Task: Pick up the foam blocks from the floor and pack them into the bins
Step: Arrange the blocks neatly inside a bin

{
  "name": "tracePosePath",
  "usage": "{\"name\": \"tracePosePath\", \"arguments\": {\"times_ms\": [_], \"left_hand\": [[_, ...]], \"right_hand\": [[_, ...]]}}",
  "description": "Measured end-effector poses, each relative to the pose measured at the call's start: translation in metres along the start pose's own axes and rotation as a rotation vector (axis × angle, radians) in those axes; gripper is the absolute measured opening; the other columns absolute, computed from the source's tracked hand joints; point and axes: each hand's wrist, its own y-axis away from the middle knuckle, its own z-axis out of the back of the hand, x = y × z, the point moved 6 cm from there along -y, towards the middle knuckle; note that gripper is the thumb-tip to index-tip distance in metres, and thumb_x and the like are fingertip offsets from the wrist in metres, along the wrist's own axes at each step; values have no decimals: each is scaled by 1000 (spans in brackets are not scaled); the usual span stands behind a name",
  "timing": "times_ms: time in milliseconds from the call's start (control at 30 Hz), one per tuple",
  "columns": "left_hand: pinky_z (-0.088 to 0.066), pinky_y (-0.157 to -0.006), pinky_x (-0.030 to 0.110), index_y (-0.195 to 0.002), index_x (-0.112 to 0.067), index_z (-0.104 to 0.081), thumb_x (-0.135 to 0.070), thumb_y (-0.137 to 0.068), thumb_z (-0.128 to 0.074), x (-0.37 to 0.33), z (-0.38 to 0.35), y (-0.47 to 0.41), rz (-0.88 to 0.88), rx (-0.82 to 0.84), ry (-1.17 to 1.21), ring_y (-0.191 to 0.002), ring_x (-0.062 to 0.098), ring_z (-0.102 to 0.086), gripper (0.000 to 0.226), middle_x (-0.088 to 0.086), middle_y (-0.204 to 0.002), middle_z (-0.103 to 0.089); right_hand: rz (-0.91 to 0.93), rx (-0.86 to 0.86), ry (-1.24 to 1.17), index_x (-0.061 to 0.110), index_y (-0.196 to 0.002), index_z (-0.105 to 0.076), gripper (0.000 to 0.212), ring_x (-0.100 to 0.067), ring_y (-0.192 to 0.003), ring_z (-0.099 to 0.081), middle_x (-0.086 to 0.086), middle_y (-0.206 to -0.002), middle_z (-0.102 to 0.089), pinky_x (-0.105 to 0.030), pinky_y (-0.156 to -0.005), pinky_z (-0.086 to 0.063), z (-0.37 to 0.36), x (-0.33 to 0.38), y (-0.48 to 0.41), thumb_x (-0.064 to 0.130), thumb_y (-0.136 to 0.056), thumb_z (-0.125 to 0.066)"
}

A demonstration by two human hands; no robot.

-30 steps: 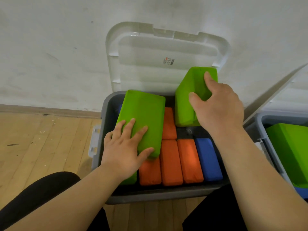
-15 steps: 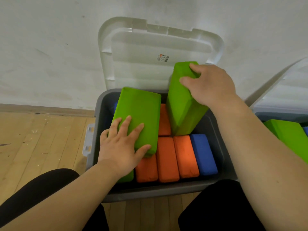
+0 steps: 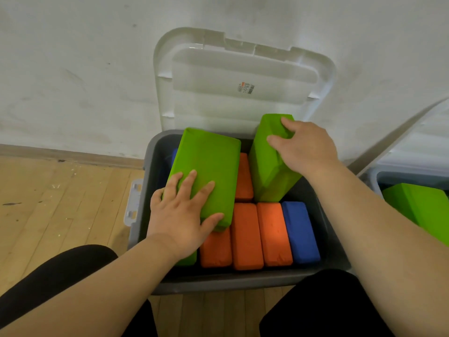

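A grey bin (image 3: 243, 279) stands open against the wall, holding several orange foam blocks (image 3: 246, 235) and a blue block (image 3: 300, 232). My left hand (image 3: 181, 215) lies on the near end of a green block (image 3: 209, 171) that rests tilted over the bin's left side, fingers spread on top and thumb round its lower edge. My right hand (image 3: 303, 148) grips the top end of a second green block (image 3: 266, 161), which stands nearly upright with its lower end inside the bin at the back right.
The bin's white lid (image 3: 243, 81) leans open against the wall. A second bin (image 3: 374, 177) at the right holds another green block (image 3: 420, 203). Wooden floor (image 3: 60, 203) lies to the left; my knees in black are at the bottom.
My right hand has lowered its green block deeper into the bin and stood it more upright. My left hand and its block have hardly moved.
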Motion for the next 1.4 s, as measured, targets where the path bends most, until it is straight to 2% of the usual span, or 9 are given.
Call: {"name": "tracePosePath", "arguments": {"times_ms": [367,733,833,967,1067,1133,1200,1267,1400], "left_hand": [[-20,-118,53,-158,-49,-13,-84,-87,-16,-1,1,0,1,-4,-7,-155,30,3,79,0,-171,-6],[-17,-120,56,-157,-49,0,-82,-90,-14,-3,-3,-1,0,86,-29,-154,31,13,76,-1,-171,7],[-13,-122,56,-157,-49,3,-81,-92,-19,-1,1,-2,-8,140,-3,-154,29,19,76,-4,-170,14],[-4,-126,52,-157,-52,-9,-79,-88,-42,2,11,2,57,125,108,-154,31,18,81,1,-169,17],[-22,-124,49,-157,-53,-8,-76,-83,-59,17,12,16,258,160,325,-151,43,-13,93,13,-165,2],[-42,-111,45,-158,-53,-5,-72,-81,-66,20,7,27,278,223,491,-136,37,-42,100,11,-153,-21],[-48,-103,40,-158,-52,-2,-68,-82,-70,18,6,35,207,245,576,-127,31,-52,104,5,-145,-33],[-50,-100,41,-157,-54,4,-64,-81,-72,9,9,37,83,237,536,-123,25,-56,108,1,-141,-48],[-48,-98,42,-161,-43,1,-58,-87,-69,-21,13,29,-77,104,289,-128,28,-52,102,-1,-145,-51]], "right_hand": [[-168,262,-128,29,-160,-33,76,-33,-142,-44,-14,-157,-45,-38,-114,-36,-153,-71,0,60,-95,-59],[-232,365,-155,29,-163,-17,91,-34,-154,-23,-19,-169,-12,-38,-124,-23,-154,-69,0,68,-91,-58],[-213,175,-415,19,-160,-32,86,-25,-150,-31,-10,-161,-36,-30,-119,-26,-126,-40,46,57,-91,-67],[-221,355,-554,10,-157,-34,77,-16,-138,-42,3,-146,-47,-15,-101,-29,-141,-18,93,48,-97,-64],[-132,470,-507,23,-151,-49,107,-23,-145,-42,-1,-156,-49,-38,-122,-29,-152,1,99,93,-70,-53],[-130,503,-667,34,-147,-52,105,-19,-135,-55,5,-142,-62,-43,-116,-40,-162,4,103,90,-60,-67],[-156,456,-911,34,-146,-50,82,-12,-114,-69,8,-123,-73,-37,-106,-51,-140,20,115,45,-73,-87],[-175,293,-992,33,-148,-48,83,-9,-106,-70,8,-121,-72,-32,-98,-54,-108,18,114,17,-77,-87],[-59,-69,-666,38,-140,-56,76,-3,-102,-65,14,-120,-69,-23,-88,-51,-14,-9,122,28,-71,-88]]}}
